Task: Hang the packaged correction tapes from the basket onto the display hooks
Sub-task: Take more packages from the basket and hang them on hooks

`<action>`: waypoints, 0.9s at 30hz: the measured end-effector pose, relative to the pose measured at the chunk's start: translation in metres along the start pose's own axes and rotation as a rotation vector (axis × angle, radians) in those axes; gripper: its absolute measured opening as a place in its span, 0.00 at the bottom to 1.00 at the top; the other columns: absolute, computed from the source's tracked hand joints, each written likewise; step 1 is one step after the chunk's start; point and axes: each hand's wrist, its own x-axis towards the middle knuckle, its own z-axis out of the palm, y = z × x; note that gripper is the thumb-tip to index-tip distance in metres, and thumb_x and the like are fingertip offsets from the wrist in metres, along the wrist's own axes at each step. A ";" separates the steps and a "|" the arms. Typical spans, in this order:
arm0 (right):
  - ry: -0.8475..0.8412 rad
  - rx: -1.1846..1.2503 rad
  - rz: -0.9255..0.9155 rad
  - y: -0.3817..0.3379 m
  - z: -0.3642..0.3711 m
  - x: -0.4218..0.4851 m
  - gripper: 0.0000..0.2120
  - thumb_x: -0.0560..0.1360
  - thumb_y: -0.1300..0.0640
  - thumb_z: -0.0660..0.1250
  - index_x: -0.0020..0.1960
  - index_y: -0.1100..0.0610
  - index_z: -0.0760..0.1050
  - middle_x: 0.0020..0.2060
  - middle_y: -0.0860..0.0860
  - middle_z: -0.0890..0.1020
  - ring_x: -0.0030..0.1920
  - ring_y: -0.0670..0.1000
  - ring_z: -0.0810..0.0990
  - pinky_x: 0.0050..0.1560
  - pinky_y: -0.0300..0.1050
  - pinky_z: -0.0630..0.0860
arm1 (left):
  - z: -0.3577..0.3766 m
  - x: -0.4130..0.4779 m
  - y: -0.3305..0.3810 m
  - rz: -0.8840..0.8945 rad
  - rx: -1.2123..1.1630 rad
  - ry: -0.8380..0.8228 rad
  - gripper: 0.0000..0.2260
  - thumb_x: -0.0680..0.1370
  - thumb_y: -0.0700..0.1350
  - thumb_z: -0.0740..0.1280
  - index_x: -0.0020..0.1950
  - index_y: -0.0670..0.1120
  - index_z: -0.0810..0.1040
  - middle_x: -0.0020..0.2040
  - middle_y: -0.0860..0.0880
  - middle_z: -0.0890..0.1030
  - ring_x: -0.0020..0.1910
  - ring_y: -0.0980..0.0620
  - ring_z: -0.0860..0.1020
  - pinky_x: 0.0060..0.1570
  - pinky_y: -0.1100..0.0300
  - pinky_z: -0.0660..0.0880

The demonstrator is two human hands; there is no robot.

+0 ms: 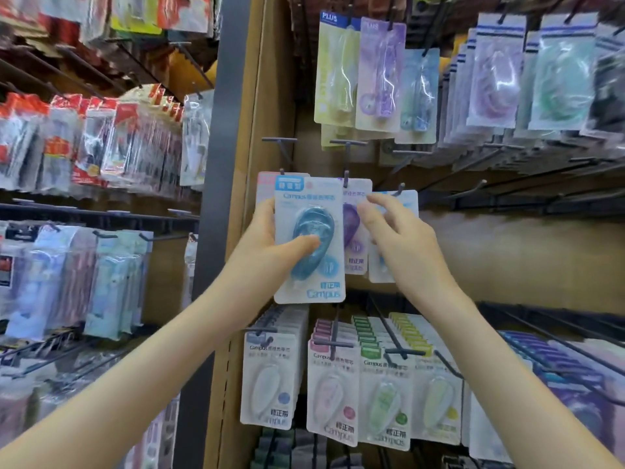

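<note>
Left hand (267,247) grips blue correction tape pack (314,216): thumb across blister, fingers behind left edge. Right hand (402,245) loose, fingers spread, tips at purple pack (355,221); contact not discernible. Blue pack upright, long axis 12–6, header at 12, top right corner beside hook (345,177), right edge overlapping purple pack. Grey post (220,164) close at 9. Lower row of packs (333,394) just beneath at 6. Bare backboard (507,258) at 3.

Bare forearms (152,360); bare left grip (270,242), right grip (402,248).
</note>
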 end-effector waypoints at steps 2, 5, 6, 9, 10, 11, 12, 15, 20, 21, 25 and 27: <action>-0.133 0.240 -0.002 -0.003 -0.005 -0.009 0.32 0.73 0.38 0.62 0.73 0.41 0.57 0.54 0.44 0.80 0.51 0.41 0.80 0.48 0.36 0.77 | 0.018 0.006 0.002 -0.014 -0.023 -0.054 0.18 0.77 0.37 0.66 0.64 0.52 0.69 0.57 0.53 0.81 0.51 0.54 0.82 0.43 0.58 0.81; -0.195 0.429 0.018 0.004 -0.013 -0.009 0.39 0.67 0.45 0.70 0.71 0.34 0.51 0.56 0.45 0.80 0.51 0.45 0.83 0.50 0.47 0.81 | 0.043 0.018 0.002 -0.048 -0.088 -0.114 0.20 0.77 0.36 0.66 0.65 0.51 0.68 0.57 0.51 0.81 0.51 0.52 0.82 0.44 0.56 0.81; -0.181 0.446 0.018 0.007 -0.018 -0.008 0.39 0.66 0.47 0.71 0.70 0.33 0.52 0.57 0.46 0.80 0.51 0.47 0.83 0.50 0.50 0.81 | 0.050 0.021 0.000 -0.054 -0.099 -0.138 0.21 0.77 0.36 0.66 0.67 0.50 0.68 0.58 0.50 0.81 0.52 0.51 0.82 0.46 0.54 0.81; -0.200 0.430 0.033 0.015 -0.034 -0.005 0.35 0.68 0.50 0.70 0.70 0.33 0.58 0.61 0.48 0.77 0.52 0.48 0.83 0.49 0.49 0.81 | 0.066 0.026 -0.005 -0.045 -0.095 -0.201 0.21 0.78 0.37 0.65 0.69 0.51 0.66 0.60 0.49 0.80 0.54 0.51 0.82 0.48 0.53 0.81; -0.210 0.418 0.040 0.018 -0.038 -0.004 0.34 0.70 0.51 0.70 0.70 0.34 0.60 0.61 0.48 0.77 0.53 0.48 0.83 0.48 0.47 0.81 | 0.070 0.028 -0.007 -0.030 -0.086 -0.218 0.22 0.79 0.38 0.64 0.71 0.51 0.65 0.62 0.49 0.79 0.55 0.52 0.81 0.49 0.54 0.81; -0.210 0.405 0.044 0.022 -0.042 -0.003 0.32 0.72 0.53 0.69 0.71 0.35 0.60 0.61 0.48 0.76 0.53 0.48 0.83 0.48 0.46 0.81 | 0.073 0.029 -0.009 -0.006 -0.065 -0.237 0.21 0.81 0.39 0.61 0.72 0.52 0.63 0.63 0.50 0.78 0.57 0.53 0.80 0.50 0.56 0.80; -0.200 0.387 0.048 0.026 -0.044 -0.001 0.31 0.75 0.56 0.68 0.72 0.36 0.60 0.61 0.49 0.76 0.54 0.48 0.82 0.49 0.46 0.81 | 0.076 0.029 -0.010 0.029 -0.023 -0.250 0.20 0.82 0.41 0.59 0.73 0.52 0.62 0.64 0.51 0.77 0.58 0.56 0.79 0.50 0.62 0.79; -0.167 0.348 0.067 0.039 -0.052 0.004 0.34 0.78 0.60 0.66 0.75 0.37 0.56 0.64 0.46 0.76 0.57 0.46 0.81 0.55 0.47 0.79 | 0.075 0.031 -0.012 0.153 0.243 -0.162 0.23 0.83 0.46 0.55 0.77 0.52 0.53 0.61 0.56 0.75 0.54 0.69 0.75 0.48 0.77 0.70; -0.177 0.182 0.137 0.048 -0.051 0.011 0.35 0.79 0.57 0.65 0.76 0.36 0.51 0.67 0.40 0.73 0.57 0.42 0.78 0.53 0.42 0.79 | 0.053 0.047 -0.038 0.491 1.075 0.151 0.25 0.78 0.43 0.63 0.75 0.41 0.62 0.67 0.39 0.71 0.64 0.41 0.70 0.62 0.50 0.69; -0.173 0.145 0.154 0.049 -0.049 0.013 0.35 0.79 0.56 0.65 0.76 0.36 0.50 0.67 0.40 0.72 0.58 0.42 0.78 0.55 0.44 0.78 | 0.049 0.051 -0.044 0.539 1.198 0.156 0.24 0.77 0.44 0.64 0.72 0.40 0.67 0.66 0.37 0.72 0.62 0.38 0.71 0.60 0.46 0.71; -0.190 -0.059 0.185 0.047 -0.041 0.020 0.35 0.80 0.52 0.61 0.77 0.36 0.42 0.69 0.44 0.70 0.57 0.46 0.76 0.58 0.46 0.76 | 0.042 0.058 -0.054 0.545 1.365 0.122 0.26 0.73 0.45 0.71 0.70 0.41 0.70 0.67 0.34 0.71 0.63 0.34 0.72 0.60 0.44 0.72; -0.196 -0.136 0.188 0.046 -0.039 0.021 0.35 0.81 0.51 0.60 0.77 0.38 0.40 0.70 0.47 0.69 0.54 0.46 0.75 0.53 0.42 0.74 | 0.042 0.058 -0.054 0.526 1.391 0.109 0.29 0.74 0.45 0.71 0.73 0.42 0.68 0.70 0.35 0.68 0.67 0.36 0.70 0.63 0.44 0.70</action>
